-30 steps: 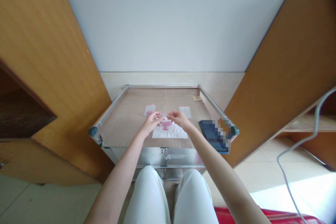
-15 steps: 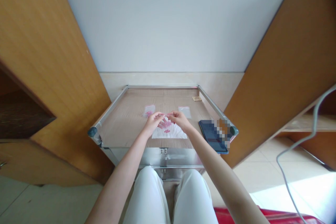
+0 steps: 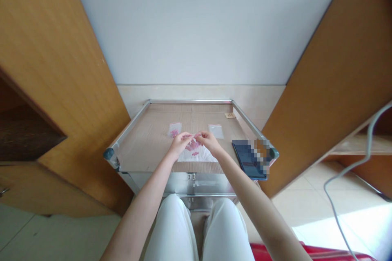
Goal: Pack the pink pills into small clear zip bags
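Note:
My left hand (image 3: 180, 144) and my right hand (image 3: 208, 141) meet over the middle of the tabletop, thumbs and fingers pinched. Between their fingertips is the top edge of what looks like a small clear zip bag (image 3: 192, 145), pinkish below; its outline is partly hidden. Beneath them lies a white sheet (image 3: 206, 155) with several small pink beads (image 3: 195, 153) near its front. Behind my left hand is a zip bag with pink beads (image 3: 174, 130). A clear zip bag (image 3: 216, 131) with no beads visible lies behind my right hand.
The wood-grain table (image 3: 143, 147) has a raised metal rail (image 3: 190, 101). A dark tablet or phone (image 3: 246, 159) rests at its right front, partly pixelated. A small tan card (image 3: 230, 115) lies at the back right. Wooden cabinets (image 3: 92, 102) flank the table; a grey cable (image 3: 343, 175) hangs right.
My fingertips have drawn slightly closer together at the bag's top edge, so less of the pink strip shows. The things on the table have stayed put.

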Demonstrator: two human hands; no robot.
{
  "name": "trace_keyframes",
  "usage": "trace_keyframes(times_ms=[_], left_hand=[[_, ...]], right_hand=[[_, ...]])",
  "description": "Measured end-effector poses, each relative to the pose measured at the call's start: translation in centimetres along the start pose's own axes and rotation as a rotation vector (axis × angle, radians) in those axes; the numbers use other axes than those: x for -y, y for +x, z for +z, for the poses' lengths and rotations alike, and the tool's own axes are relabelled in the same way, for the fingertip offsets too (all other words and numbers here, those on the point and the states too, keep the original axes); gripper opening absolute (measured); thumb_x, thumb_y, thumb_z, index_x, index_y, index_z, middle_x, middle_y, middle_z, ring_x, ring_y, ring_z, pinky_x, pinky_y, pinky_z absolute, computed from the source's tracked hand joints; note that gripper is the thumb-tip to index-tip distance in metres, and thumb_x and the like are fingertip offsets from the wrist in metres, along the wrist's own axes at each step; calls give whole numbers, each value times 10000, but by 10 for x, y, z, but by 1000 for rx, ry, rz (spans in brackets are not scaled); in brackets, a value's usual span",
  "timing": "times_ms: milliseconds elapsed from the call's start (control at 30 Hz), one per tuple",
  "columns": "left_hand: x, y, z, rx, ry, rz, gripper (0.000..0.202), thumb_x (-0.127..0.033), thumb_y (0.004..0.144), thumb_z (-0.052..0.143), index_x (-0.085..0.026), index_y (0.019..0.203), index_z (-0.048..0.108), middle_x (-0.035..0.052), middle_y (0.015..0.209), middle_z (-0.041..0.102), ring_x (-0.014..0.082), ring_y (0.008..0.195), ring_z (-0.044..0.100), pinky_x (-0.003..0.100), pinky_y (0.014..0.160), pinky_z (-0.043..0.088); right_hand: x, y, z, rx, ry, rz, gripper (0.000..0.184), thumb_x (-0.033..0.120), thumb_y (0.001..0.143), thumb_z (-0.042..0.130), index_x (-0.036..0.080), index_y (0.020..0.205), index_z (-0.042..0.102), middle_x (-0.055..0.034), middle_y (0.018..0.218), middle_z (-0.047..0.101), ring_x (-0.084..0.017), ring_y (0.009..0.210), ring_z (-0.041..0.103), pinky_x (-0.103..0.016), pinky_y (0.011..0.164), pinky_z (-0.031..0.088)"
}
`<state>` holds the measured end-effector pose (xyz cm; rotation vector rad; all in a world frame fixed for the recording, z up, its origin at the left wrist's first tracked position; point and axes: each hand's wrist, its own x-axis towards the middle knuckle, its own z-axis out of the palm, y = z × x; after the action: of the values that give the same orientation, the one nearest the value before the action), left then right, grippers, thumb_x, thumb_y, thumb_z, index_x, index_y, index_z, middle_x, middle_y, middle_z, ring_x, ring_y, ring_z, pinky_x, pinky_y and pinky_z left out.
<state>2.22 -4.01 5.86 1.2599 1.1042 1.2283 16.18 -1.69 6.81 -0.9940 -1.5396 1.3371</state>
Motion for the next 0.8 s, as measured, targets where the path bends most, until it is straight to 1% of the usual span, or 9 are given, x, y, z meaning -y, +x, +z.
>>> trace_keyframes(times_ms=[167, 300, 533, 667, 800], left_hand=[[3, -3, 1, 8, 25, 8, 275, -387, 680, 562, -131, 774, 529, 19, 618, 600, 111, 494, 568, 191, 408, 419], [8, -3, 0, 24, 36, 25, 262, -382, 687, 560, -132, 760, 532, 18, 608, 604, 111, 519, 576, 187, 439, 422], [12, -2, 0, -2, 31, 50, 263, -364, 666, 584, -119, 751, 540, 13, 586, 599, 111, 508, 569, 198, 458, 423], [11, -2, 3, -43, 45, 62, 255, -361, 656, 593, -119, 716, 541, 2, 555, 588, 100, 475, 552, 193, 452, 412], [6, -2, 5, -32, 18, 76, 240, -352, 658, 591, -122, 701, 539, -1, 543, 586, 102, 471, 551, 209, 476, 426]], right_hand=[[-3, -2, 0, 6, -13, -5, 175, 302, 620, 548, 128, 645, 544, 29, 513, 503, -60, 450, 411, -190, 448, 298], [-5, -4, 0, 7, -31, -4, 160, 284, 619, 539, 127, 645, 550, 21, 519, 518, -71, 467, 434, -199, 468, 320], [-11, -3, 2, -12, -37, -39, 113, 235, 611, 529, 128, 629, 556, 8, 515, 541, -81, 468, 463, -200, 463, 335], [-8, -4, 2, -41, -103, -74, 97, 213, 604, 530, 126, 605, 571, 5, 508, 543, -79, 457, 455, -196, 448, 325], [-1, -7, -1, -32, -49, -65, 116, 238, 613, 540, 130, 591, 575, 11, 491, 537, -81, 454, 457, -203, 463, 338]])
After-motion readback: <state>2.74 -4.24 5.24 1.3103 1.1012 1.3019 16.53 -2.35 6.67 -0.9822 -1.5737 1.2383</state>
